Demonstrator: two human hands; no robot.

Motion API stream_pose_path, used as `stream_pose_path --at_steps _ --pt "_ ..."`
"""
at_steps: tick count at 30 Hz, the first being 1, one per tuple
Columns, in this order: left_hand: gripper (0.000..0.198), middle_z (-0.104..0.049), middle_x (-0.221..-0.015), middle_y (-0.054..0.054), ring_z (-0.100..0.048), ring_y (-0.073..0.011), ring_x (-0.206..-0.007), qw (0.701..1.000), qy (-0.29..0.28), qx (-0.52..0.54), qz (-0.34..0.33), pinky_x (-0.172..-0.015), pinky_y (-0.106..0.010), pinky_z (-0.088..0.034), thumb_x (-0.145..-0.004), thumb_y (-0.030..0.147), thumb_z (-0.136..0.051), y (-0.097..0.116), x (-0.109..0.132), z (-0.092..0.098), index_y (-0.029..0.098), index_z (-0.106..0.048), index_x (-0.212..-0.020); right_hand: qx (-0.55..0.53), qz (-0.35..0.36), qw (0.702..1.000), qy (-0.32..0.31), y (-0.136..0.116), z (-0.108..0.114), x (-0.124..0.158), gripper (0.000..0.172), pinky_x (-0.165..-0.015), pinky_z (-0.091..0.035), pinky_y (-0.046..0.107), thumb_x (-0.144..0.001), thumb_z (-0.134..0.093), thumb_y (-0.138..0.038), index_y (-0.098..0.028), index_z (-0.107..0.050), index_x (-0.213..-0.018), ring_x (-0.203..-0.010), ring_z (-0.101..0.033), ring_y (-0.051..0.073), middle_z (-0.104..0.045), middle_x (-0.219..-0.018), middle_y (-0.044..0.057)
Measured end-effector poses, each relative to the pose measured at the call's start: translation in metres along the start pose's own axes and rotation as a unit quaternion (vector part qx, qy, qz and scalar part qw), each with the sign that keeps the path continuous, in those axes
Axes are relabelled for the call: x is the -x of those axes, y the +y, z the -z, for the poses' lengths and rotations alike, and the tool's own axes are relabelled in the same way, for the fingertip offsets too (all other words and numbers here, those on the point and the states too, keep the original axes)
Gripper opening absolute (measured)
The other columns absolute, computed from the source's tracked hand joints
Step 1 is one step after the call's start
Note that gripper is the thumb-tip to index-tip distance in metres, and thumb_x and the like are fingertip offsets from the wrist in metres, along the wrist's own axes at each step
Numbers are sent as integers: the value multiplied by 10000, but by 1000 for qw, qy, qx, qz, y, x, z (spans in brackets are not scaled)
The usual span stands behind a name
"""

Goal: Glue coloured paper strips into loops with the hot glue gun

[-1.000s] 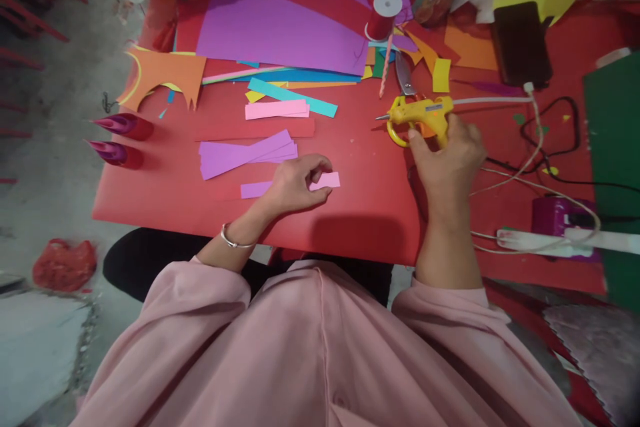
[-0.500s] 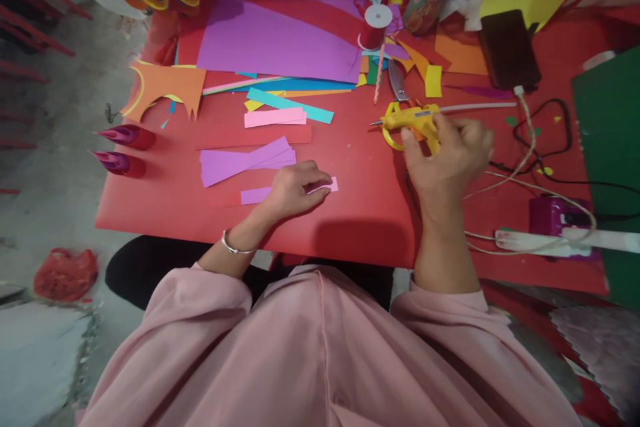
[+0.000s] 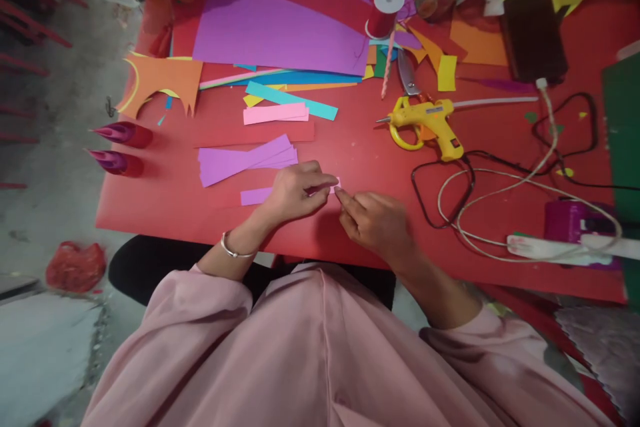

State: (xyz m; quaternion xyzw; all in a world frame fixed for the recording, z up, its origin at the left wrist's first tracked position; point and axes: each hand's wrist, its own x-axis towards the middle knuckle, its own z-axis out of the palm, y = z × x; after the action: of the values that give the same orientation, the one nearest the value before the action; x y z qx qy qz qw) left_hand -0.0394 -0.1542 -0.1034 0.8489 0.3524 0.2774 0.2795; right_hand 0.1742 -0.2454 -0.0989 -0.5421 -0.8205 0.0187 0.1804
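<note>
My left hand point(image 3: 296, 192) is closed over a small pink paper strip point(image 3: 337, 181), pinching it near its right end; the rest is hidden under the fingers. My right hand point(image 3: 373, 219) meets that end with its index fingertip, the other fingers curled in. A purple paper strip point(image 3: 256, 196) sticks out to the left from beneath my left hand. Behind it lie fanned purple strips point(image 3: 245, 159), a red strip point(image 3: 255, 135) and pink strips point(image 3: 276, 113). A yellow hot glue gun point(image 3: 430, 121) rests on the red table beyond my right hand, with yellow-handled scissors point(image 3: 407, 87) partly under it.
Purple sheets point(image 3: 280, 27) and a ribbon spool point(image 3: 386, 10) are at the back. Two rolled paper cones point(image 3: 120, 163) stand left. To the right are a phone point(image 3: 534, 37), looped cables point(image 3: 450, 197) and a white power strip point(image 3: 555, 250).
My right hand has let go of the glue gun, leaving it on the table, and come left and nearer to the pink strip. My left hand has stayed nearly still. The view has shifted slightly.
</note>
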Motion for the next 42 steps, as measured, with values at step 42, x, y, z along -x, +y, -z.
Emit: stream_pose_path --at_steps 42 --pt "328 -652 -796 21 -577 -120 -667 998 -37 -9 49 -633 -258 -443 -833 204 -667 10 -4 7 199 -739 -1153 37 -46 997 48 -24 -4 -5 444 -598 -311 362 -1064 -489 -257 -77 -745 -1380 -729 -540 176 -666 -747 40"
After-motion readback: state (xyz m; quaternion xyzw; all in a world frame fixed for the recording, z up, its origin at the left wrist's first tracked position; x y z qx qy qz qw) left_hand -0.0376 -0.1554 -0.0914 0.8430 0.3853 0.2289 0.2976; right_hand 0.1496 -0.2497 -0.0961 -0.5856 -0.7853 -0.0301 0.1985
